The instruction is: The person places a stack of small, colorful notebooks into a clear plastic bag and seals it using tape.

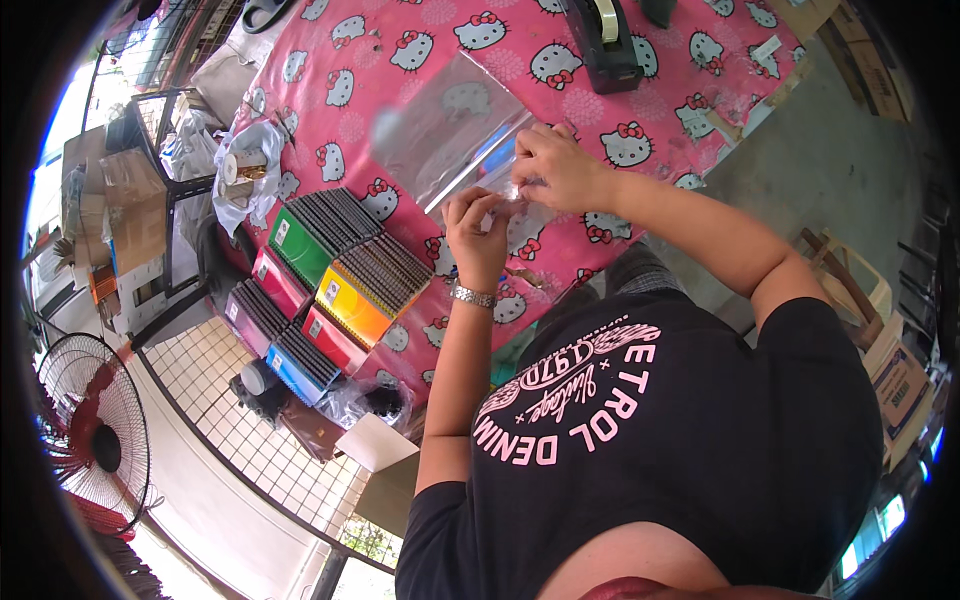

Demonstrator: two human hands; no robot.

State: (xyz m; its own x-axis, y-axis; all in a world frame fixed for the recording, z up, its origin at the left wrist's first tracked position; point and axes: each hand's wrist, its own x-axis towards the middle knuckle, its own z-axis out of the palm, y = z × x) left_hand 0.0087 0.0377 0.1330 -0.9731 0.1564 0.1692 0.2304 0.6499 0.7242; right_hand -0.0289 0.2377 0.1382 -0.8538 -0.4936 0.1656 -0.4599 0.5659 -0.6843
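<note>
A clear plastic bag [450,125] lies flat on the pink patterned table cover, its near edge folded or bunched up between my hands. My left hand [474,222], with a metal watch on the wrist, is closed with thumb and finger pinching the plastic near its corner. Just to the right, my right hand [562,170] is also closed, its fingers bent over the same edge. Shiny crumpled film shows between the two hands, and the fingertips partly hide it. Left of my left forearm stand stacks of spiral notebooks [375,285] in green, yellow, red, purple and blue.
A black tape dispenser [605,50] stands at the table's far side. White plastic bags with a spool [243,167] sit at the left edge. Beyond are a standing fan [95,440], cardboard boxes [135,205] and a wire grid. A wooden chair [850,285] is on the right.
</note>
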